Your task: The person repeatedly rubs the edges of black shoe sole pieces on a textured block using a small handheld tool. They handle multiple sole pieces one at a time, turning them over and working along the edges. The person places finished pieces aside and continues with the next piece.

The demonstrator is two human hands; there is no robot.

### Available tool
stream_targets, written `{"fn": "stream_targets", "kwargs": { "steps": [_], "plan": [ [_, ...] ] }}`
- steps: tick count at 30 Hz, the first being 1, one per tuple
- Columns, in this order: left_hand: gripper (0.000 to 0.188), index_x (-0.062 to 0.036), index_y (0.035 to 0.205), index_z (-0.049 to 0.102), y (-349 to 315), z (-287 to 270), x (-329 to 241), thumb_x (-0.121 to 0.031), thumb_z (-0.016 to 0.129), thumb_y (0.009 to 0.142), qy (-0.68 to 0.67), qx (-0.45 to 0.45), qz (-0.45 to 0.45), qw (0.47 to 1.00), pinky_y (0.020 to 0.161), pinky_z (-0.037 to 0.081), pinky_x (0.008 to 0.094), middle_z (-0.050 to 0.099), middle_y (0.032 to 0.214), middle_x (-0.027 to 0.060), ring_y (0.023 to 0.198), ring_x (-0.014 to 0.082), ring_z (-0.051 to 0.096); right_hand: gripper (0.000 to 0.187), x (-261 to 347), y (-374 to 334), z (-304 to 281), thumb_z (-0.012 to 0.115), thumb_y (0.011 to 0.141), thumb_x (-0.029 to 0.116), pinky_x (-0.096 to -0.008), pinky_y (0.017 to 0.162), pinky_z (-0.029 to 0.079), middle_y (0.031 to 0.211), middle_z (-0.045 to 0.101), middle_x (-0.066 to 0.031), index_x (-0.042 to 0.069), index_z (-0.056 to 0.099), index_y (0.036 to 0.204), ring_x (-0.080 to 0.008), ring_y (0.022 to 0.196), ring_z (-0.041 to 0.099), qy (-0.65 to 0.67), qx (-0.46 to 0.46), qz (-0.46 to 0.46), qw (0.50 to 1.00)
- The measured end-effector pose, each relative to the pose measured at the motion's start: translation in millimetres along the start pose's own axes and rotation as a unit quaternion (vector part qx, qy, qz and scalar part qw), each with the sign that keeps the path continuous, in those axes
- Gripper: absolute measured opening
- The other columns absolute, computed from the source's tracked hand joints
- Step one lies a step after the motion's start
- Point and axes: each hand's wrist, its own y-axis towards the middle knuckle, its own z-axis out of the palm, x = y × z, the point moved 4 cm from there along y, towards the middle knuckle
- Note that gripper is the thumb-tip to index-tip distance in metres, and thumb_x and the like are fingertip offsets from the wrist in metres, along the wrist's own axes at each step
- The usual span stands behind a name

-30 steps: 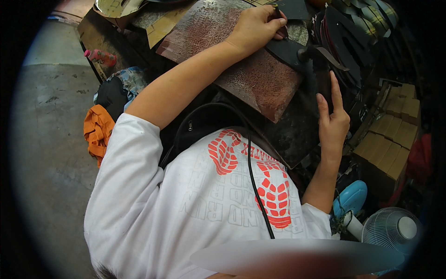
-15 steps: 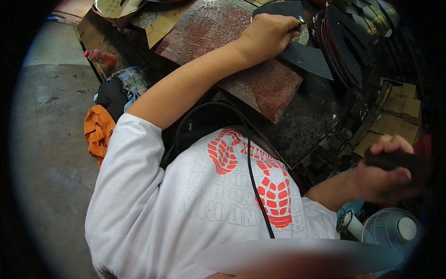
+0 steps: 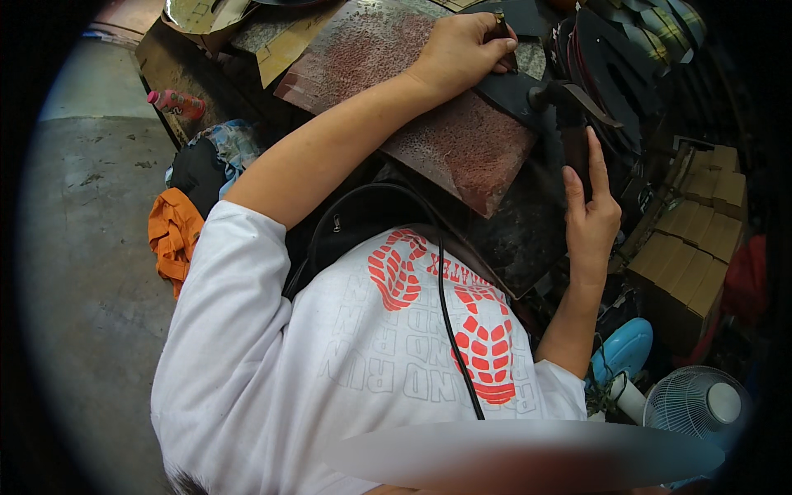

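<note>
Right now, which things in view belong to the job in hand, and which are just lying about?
Seemingly in use:
hammer, in the right hand
slim dark tool, in the left hand
dark flat piece, below it
red-brown board

Apparently lying about:
pink bottle
orange cloth
cardboard boxes

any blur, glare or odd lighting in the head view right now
Head view: a blurred oval smears the bottom, while the right hand and hammer look fairly sharp; head view: black, rounded fisheye borders; head view: the floor at upper left is brightly lit, the far right dim.
</note>
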Motion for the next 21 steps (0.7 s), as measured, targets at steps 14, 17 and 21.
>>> {"fn": "stream_targets", "kwargs": {
  "steps": [14,17,21],
  "plan": [
    [0.015,-0.004,0.101,0.067,-14,18,-37,-0.011,0.069,0.088,0.313,0.036,0.334,0.888,0.071,0.056,0.0381,0.07,0.086,0.0151,0.081,0.0333,0.07,0.039,72,14,-83,0.058,0.099,0.038,-0.0229,0.052,0.042,0.078,0.06,-0.0091,0.003,0.057,0.115,-0.0135,0.058,0.054,0.222,-0.003,-0.27,0.937],
    [0.016,-0.0043,0.102,0.067,-14,21,-32,-0.011,0.069,0.088,0.326,0.039,0.335,0.883,0.072,0.057,0.0381,0.07,0.088,0.015,0.082,0.033,0.07,0.052,42,8,-30,0.065,0.098,0.018,-0.0286,0.061,0.049,0.093,0.071,-0.0121,0.016,0.049,0.148,-0.0101,0.071,0.063,0.086,0.011,-0.009,0.996],
    [0.017,-0.0028,0.103,0.068,5,1,-12,-0.015,0.068,0.09,0.095,-0.005,0.091,0.991,0.071,0.056,0.0351,0.072,0.089,0.0099,0.077,0.0236,0.071,0.056,7,-4,-2,0.066,0.097,0.027,-0.0362,0.072,0.055,0.108,0.073,-0.0183,0.028,0.047,0.15,-0.0247,0.087,0.072,0.051,-0.001,-0.016,0.999]
  ]
}}
